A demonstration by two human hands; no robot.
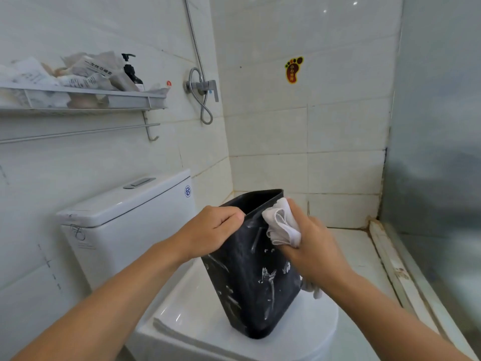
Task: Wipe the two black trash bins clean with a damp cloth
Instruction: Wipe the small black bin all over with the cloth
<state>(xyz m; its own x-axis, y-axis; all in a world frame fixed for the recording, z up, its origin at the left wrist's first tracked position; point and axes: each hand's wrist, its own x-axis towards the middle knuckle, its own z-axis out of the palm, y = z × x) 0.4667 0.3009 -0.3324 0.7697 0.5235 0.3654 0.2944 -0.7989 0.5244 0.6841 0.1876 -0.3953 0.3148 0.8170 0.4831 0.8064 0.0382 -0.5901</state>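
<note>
A black trash bin (250, 277) stands tilted on the closed toilet lid (197, 321), its open mouth leaning away toward the tiled corner and its base resting near the middle of the lid. The left hand (210, 230) grips the near rim of the bin, fingers curled over the edge to steady it. The right hand (309, 246) holds a bunched white cloth (281, 225), fingers clamped round it and pressing it against the upper right edge of the bin, just below the rim. A loose tail of the cloth hangs out below the right wrist. The near wall of the bin is streaked with pale smears and scuffs, most of them lower down and toward the right, so the wiping looks to be at an early stage on this bin, with the rim area in hand and the dirty face not yet done. Only one bin is in view; the second is not in sight, so the task as a whole seems well short of halfway. The next move likely calls for drawing the cloth down the streaked wall with firm pressure while the left hand braces the rim, since the bin is tilted and could slide on the smooth lid. The toilet tank (125, 220) stands just behind.
</note>
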